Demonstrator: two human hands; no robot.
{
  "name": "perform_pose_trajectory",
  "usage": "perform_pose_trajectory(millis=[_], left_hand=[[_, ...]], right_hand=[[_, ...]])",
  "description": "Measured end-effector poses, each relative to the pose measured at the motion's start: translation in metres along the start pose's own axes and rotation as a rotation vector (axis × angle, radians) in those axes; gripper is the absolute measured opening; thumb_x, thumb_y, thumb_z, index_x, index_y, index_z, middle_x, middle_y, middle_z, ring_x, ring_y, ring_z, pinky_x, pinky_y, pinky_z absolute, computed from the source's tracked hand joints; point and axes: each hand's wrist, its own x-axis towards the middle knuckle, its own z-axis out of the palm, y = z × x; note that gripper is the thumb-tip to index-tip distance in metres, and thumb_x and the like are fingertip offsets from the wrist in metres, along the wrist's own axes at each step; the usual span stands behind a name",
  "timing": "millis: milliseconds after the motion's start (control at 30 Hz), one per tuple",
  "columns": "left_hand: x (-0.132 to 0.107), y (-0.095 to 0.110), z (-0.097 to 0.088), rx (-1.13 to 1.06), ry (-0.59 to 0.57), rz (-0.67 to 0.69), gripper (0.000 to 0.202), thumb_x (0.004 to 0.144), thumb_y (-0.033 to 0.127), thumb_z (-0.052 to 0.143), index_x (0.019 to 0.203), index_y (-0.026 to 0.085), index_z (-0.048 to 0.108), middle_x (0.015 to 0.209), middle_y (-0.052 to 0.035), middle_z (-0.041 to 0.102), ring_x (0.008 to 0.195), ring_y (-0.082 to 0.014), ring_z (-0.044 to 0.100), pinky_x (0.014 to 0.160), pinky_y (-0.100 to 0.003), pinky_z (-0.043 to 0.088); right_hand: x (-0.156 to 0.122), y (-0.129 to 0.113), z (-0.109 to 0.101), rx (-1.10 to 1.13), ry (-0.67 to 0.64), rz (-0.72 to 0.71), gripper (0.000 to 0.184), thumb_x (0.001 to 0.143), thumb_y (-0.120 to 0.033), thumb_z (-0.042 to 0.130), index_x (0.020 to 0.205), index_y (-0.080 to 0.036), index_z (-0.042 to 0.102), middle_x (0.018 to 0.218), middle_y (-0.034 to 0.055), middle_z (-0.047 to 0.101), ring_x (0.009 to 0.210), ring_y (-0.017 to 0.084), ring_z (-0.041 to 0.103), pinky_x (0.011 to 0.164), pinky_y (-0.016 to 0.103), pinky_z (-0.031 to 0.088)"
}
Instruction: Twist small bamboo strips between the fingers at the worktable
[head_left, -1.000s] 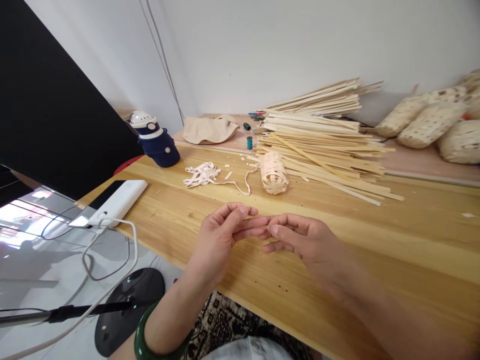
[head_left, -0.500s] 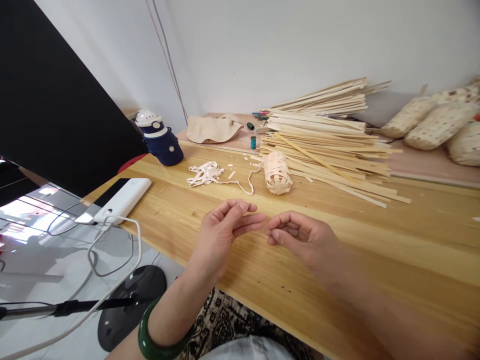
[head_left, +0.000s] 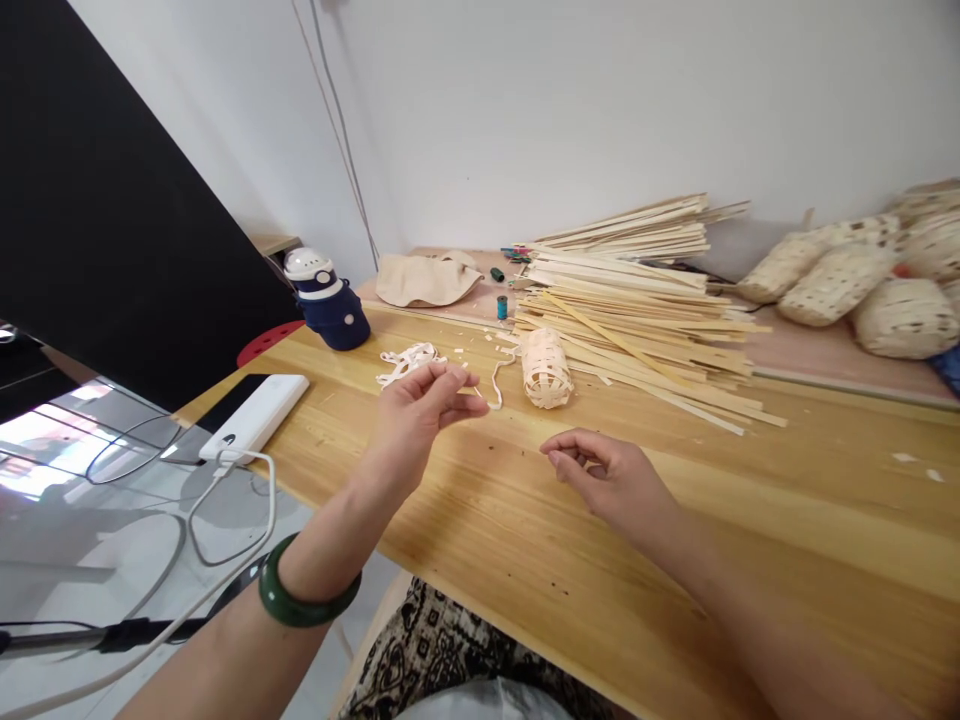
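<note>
My left hand [head_left: 420, 415] is raised over the table, thumb and forefinger pinched together; whatever lies between them is too fine to make out. To its right, my right hand [head_left: 600, 470] hovers above the wood with thumb and fingertips also closed, and no item in them can be named. Beyond the hands lies a small woven bamboo-strip cylinder [head_left: 545, 368] on its side. Partly behind my left hand rests a tangle of white flat cord [head_left: 409, 362], one end trailing toward the woven cylinder. A spool of blue thread [head_left: 502, 307] stands farther back.
Long bamboo strips [head_left: 645, 320] are heaped behind the cylinder. At the back right sit several woven pieces [head_left: 836, 285]. A beige cloth [head_left: 427, 279], a dark blue bottle [head_left: 330, 305] and a white power bank [head_left: 259, 415] with a cable occupy the left side. Small scraps lie scattered.
My hands have moved apart: the left went up and to the left, the right stayed near its place. The view has shifted slightly, with more woven pieces showing at the right.
</note>
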Motion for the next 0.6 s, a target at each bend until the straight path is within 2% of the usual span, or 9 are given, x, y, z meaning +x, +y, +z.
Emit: perform_pose_trajectory(millis=[167, 300, 433, 600], left_hand=[[0.016, -0.001, 0.008, 0.159, -0.152, 0.008, 0.015, 0.077, 0.024, 0.075, 0.07, 0.014, 0.067, 0.071, 0.0, 0.071, 0.062, -0.0125, 0.071, 0.072, -0.025, 0.058], [0.032, -0.011, 0.009, 0.087, -0.16, -0.092, 0.015, 0.076, 0.025, 0.075, 0.072, 0.013, 0.066, 0.076, -0.001, 0.072, 0.063, -0.0133, 0.072, 0.073, -0.026, 0.058], [0.048, -0.027, 0.0, -0.043, -0.095, -0.203, 0.013, 0.079, 0.025, 0.07, 0.077, 0.014, 0.065, 0.085, -0.0024, 0.074, 0.062, -0.013, 0.072, 0.07, -0.027, 0.059], [0.062, -0.032, -0.013, -0.091, 0.044, -0.37, 0.008, 0.084, 0.018, 0.061, 0.077, 0.014, 0.063, 0.069, -0.0023, 0.072, 0.057, -0.0126, 0.07, 0.067, -0.027, 0.059]], right_hand=[[0.002, 0.003, -0.001, -0.009, 0.005, 0.033, 0.03, 0.085, -0.041, 0.052, 0.093, -0.018, 0.069, 0.071, 0.003, 0.064, 0.064, 0.015, 0.058, 0.058, 0.027, 0.046], [0.004, 0.005, -0.005, -0.036, 0.011, 0.07, 0.028, 0.085, -0.039, 0.053, 0.095, -0.018, 0.067, 0.069, 0.002, 0.063, 0.061, 0.015, 0.057, 0.059, 0.028, 0.047], [0.006, 0.011, -0.009, -0.087, 0.003, 0.099, 0.024, 0.084, -0.038, 0.055, 0.094, -0.02, 0.068, 0.066, -0.0002, 0.06, 0.057, 0.015, 0.054, 0.055, 0.028, 0.045], [0.003, 0.024, -0.007, -0.267, 0.018, 0.089, 0.022, 0.09, -0.036, 0.052, 0.094, -0.023, 0.069, 0.069, 0.0005, 0.068, 0.056, 0.016, 0.059, 0.052, 0.028, 0.044]])
